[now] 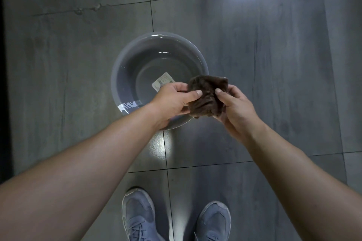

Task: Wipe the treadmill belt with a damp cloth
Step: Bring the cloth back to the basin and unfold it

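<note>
A dark brown cloth (207, 97) is bunched between both hands, above the near right rim of a grey basin (125, 68). My left hand (173, 99) pinches its left side with thumb and fingers. On the cloth's right side, my right hand (235, 106) grips it with the thumb on top. The basin stands on the tiled floor and holds clear water; a white label (162, 81) shows on its bottom. No treadmill is in view.
Grey floor tiles (274, 45) spread all around the basin. My two grey sneakers (139, 215) stand at the bottom edge, close behind the basin. A dark vertical edge (3, 84) runs down the far left of the view.
</note>
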`<state>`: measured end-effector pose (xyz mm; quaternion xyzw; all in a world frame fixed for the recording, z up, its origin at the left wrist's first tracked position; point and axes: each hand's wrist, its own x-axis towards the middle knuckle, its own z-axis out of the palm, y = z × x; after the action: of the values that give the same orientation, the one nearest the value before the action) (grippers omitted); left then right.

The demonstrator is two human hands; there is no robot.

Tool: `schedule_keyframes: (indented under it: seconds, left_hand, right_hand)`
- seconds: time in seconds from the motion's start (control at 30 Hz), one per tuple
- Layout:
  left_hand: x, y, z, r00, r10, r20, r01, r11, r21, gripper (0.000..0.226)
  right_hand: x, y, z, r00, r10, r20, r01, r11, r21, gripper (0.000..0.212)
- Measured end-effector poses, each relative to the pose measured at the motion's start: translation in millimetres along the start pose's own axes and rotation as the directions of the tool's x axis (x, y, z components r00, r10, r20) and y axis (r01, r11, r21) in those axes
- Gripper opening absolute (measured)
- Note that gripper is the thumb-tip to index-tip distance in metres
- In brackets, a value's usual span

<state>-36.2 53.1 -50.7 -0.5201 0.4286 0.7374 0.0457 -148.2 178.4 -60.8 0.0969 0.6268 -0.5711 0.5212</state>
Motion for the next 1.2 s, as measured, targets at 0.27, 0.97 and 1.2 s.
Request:
schedule_keyframes:
  seconds: [0.27, 0.97, 1.2]
  left_hand:
    - [30, 2, 6, 0.956, 0.23, -0.185, -0.194, 0.962, 0.194, 0.039]
    - [31, -30, 8, 0.922, 0.374, 0.102, -0.387, 0.866, 0.316, 0.087]
    - [30, -32, 3, 0.917, 0.387, 0.097, -0.399, 0.896, 0.194, 0.088]
  right_hand:
    - [38, 3, 5, 0.963, -0.221, -0.154, 0.163, 0.934, -0.317, 0.014]
    - [34, 16, -2, 0.965, -0.255, 0.062, 0.259, 0.886, -0.385, 0.032]
    - [32, 7, -4, 0.961, -0.273, 0.037, 0.262, 0.865, -0.429, 0.035]
